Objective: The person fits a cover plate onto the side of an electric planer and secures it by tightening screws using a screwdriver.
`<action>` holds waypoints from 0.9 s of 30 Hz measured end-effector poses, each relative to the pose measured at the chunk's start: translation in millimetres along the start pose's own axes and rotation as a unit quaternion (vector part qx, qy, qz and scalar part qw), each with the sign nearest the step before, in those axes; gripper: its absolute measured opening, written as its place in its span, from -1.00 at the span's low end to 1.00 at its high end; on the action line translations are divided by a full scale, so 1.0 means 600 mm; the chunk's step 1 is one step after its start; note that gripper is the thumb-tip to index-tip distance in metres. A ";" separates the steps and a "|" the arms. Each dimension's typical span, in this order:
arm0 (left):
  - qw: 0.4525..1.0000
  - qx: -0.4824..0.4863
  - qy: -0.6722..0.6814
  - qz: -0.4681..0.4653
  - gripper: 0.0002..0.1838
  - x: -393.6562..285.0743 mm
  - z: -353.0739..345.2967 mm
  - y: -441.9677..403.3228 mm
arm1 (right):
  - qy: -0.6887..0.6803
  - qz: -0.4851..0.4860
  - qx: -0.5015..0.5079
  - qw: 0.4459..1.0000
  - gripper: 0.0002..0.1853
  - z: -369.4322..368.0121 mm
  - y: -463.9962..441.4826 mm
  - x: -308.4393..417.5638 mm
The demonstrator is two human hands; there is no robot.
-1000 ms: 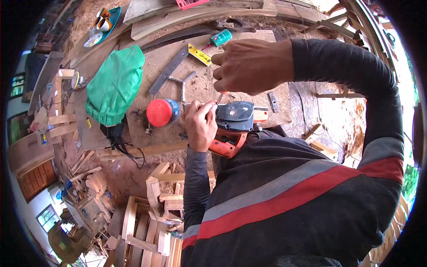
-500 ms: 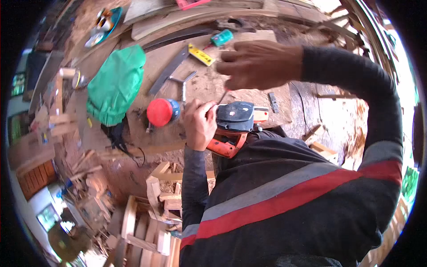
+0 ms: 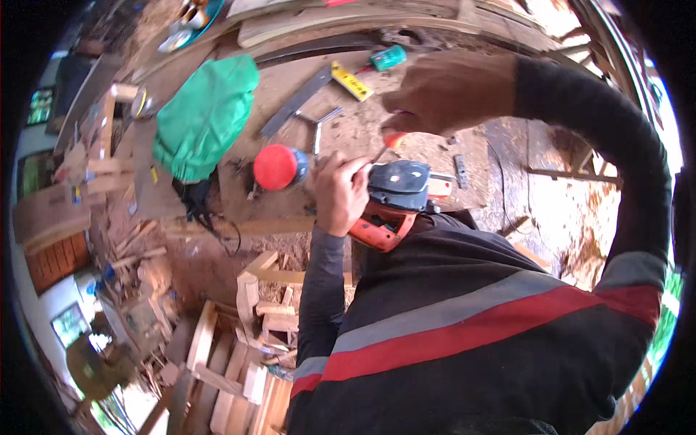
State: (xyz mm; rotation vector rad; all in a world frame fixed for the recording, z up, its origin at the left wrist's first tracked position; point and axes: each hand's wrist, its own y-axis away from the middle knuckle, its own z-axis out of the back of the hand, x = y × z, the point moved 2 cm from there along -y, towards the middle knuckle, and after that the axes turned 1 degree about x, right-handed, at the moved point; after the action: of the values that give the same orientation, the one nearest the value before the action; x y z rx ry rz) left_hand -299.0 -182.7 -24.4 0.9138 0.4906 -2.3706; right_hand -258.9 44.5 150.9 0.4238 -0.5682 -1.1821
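Note:
An orange-and-black power planer (image 3: 397, 187) rests against the person's front at the bench edge. My left hand (image 3: 339, 192) is closed at the planer's left end, thumb and finger pinched where a thin shaft meets the tool; what they grip is hidden. Above it, my right hand (image 3: 449, 94), blurred by motion, curls over the red-orange handle of a screwdriver (image 3: 394, 139), whose shaft slants down to my left fingertips. Left of my left hand stands a blue container with a red lid (image 3: 275, 167).
A square with a yellow handle (image 3: 351, 81), a metal T-shaped tool (image 3: 317, 129), a green container (image 3: 388, 58) and a green cloth bag (image 3: 206, 119) lie on the bench (image 3: 290, 80). A small metal piece (image 3: 461, 172) is right of the planer. Wooden frames (image 3: 210, 348) stand below.
The camera view has shifted, so the bench items appear further right and slightly higher. My right hand has moved and turned, showing more of the screwdriver handle. My left hand keeps its place at the planer.

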 end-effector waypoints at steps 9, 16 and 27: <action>0.999 0.036 0.001 -0.014 -0.80 0.000 0.004 0.002 | -0.057 0.047 -0.099 0.992 -0.59 -0.030 0.002 -0.020; 0.999 0.018 0.039 0.017 -0.69 -0.007 0.003 0.007 | -0.064 0.237 -0.307 0.919 -0.75 -0.042 0.007 -0.026; 0.990 -0.031 -0.134 0.041 -0.36 -0.042 -0.062 0.038 | -0.034 0.296 -0.418 0.858 -0.71 -0.058 -0.018 -0.039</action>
State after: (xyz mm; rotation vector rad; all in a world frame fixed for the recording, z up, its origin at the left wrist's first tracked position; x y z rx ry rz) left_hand -250.9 -172.3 -36.0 0.5648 0.4095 -2.3426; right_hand -251.9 63.3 112.8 -0.5201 -0.1685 -0.7363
